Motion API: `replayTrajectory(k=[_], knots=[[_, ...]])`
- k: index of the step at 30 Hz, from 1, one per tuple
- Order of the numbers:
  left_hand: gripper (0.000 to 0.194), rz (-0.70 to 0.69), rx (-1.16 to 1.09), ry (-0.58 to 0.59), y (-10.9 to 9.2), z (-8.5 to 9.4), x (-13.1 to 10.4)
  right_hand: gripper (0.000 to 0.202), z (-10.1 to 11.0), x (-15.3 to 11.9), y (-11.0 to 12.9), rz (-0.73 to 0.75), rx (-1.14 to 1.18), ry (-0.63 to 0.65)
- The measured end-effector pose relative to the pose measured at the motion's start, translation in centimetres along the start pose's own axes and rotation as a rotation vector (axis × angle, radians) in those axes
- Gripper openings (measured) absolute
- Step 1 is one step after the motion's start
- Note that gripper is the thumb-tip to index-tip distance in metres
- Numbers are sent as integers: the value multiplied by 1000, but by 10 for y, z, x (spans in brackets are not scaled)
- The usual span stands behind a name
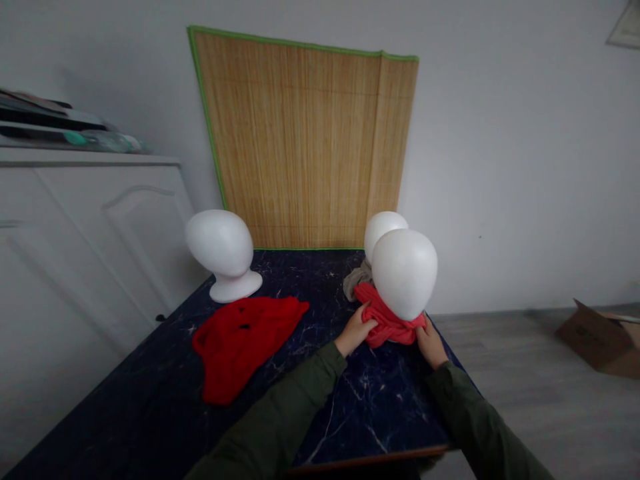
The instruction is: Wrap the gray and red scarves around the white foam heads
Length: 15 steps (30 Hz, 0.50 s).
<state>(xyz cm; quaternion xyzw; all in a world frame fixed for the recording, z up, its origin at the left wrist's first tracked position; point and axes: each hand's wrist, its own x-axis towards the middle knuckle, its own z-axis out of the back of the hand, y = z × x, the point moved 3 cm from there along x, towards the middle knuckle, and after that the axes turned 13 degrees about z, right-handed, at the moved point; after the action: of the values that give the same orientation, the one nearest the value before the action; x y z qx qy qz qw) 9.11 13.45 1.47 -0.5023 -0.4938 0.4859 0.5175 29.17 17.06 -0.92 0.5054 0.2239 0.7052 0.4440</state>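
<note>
Both hands are on the cloth here, and it's all happening at the right side of the dark blue marble-patterned table (pixel 360 387)! The left hand (pixel 356 330) has thumb and fingers pinched on the coral-red cloth (pixel 387 321), right at its near left edge. Across from it, the right hand (pixel 433 343) grips the same cloth at the other end, thumb up against the folds. And that cloth sits bunched in thick, twisted folds around the bottom of the front white mannequin head (pixel 405 273); how it lies on the far side, we can't tell, the head blocks it.

Just behind, partly covered, stands the rear white mannequin head (pixel 383 228), with a crumpled grey cloth (pixel 356 281) at its base. Look over to the left: a third white mannequin head (pixel 220 243) stands on its flared base, well apart from the other two. In front of it, spread flat on the table, lies a bright red fabric piece (pixel 247 353) showing small dark openings.

Green sleeves (pixel 300 400) frame the near side, a green-edged bamboo mat (pixel 300 140) backs the scene, and on the floor at far right, there's a cardboard box (pixel 597 343).
</note>
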Motion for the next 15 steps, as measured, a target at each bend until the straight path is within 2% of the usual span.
replayTrajectory(k=[3,6,8,10,11,13,15], knots=[[65,-9,10,-35,11,4,4,46,-1,9,-9,4,-91,-11],[66,-67,150,-93,8,30,-6,45,-1,9,-17,1,-112,-18],[59,-143,428,-221,-2,62,-18,47,1,5,-22,6,-81,-59],[53,-170,769,-421,-12,105,-34,51,6,-2,-24,10,-66,-145],[51,-137,913,-529,-15,128,-42,53,9,-5,-23,19,-80,-208],[56,24,1147,-737,-15,172,-61,53,15,-14,-13,101,-146,-363],[54,210,1298,-797,-11,202,-76,48,17,-25,9,284,-228,-522]])
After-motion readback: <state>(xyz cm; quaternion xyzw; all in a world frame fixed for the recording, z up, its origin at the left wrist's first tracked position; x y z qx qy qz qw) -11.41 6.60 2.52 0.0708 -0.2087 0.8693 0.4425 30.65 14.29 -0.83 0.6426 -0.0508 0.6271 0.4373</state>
